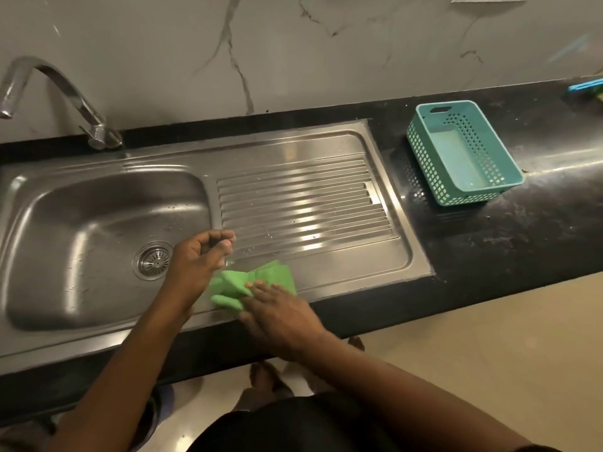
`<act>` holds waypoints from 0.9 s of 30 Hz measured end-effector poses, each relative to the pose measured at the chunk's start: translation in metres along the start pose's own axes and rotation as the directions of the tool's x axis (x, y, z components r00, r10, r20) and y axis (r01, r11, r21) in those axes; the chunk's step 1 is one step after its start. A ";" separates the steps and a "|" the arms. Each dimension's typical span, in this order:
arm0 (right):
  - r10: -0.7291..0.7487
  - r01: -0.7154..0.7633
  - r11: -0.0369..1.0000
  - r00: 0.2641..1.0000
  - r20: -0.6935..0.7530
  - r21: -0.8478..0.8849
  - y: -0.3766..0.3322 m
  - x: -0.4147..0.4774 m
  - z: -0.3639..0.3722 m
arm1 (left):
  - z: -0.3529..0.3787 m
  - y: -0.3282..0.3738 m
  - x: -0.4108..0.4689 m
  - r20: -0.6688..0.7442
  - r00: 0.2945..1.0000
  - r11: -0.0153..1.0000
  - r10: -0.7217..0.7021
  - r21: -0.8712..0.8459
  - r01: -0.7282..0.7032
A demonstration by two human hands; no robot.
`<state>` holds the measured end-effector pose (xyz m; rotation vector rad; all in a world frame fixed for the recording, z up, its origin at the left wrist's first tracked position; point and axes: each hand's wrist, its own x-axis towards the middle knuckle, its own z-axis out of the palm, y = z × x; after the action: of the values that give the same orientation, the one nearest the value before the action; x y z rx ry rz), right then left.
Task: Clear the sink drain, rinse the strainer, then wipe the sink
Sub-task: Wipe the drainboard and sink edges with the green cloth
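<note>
A steel sink (pixel 98 203) has a round metal strainer (pixel 153 260) seated in its drain, and a ribbed drainboard (pixel 303 203) lies to its right. A crumpled green cloth (pixel 257 278) rests on the drainboard's front edge. My right hand (pixel 280 314) lies flat on the cloth's near side, fingers pressing it. My left hand (pixel 202 256) hovers just left of the cloth, above the basin's right rim, fingers loosely curled with nothing in them.
A curved chrome tap (pixel 65 96) stands at the back left. A teal perforated basket (pixel 463 154) sits on the black countertop (pixel 489 239) to the right. A blue item (pixel 584 84) lies at the far right edge. Marble wall behind.
</note>
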<state>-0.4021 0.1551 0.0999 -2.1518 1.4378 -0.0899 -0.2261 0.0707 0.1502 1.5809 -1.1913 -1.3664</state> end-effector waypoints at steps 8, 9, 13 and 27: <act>0.481 -0.499 0.866 0.851 -0.212 -0.037 0.140 -0.096 -0.081 | -0.009 -0.002 0.007 0.069 0.998 1.000 0.003 0.026 -0.005; 0.519 -0.538 0.842 0.824 -0.229 -0.029 0.151 -0.100 -0.090 | -0.009 -0.003 0.008 0.074 0.997 1.000 0.004 0.021 -0.005; 0.567 -0.591 0.805 0.751 -0.339 0.039 0.146 -0.093 -0.075 | -0.012 -0.008 0.007 0.087 0.996 1.000 -0.011 0.024 0.009; -0.083 0.083 0.997 0.986 -0.144 -0.004 -0.073 0.039 0.037 | -0.032 0.006 0.007 0.034 0.999 0.999 -0.026 0.037 0.024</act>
<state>-0.3119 0.1563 0.0941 -2.2426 1.4254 -0.2832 -0.1955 0.0603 0.1597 1.6087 -1.2269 -1.4002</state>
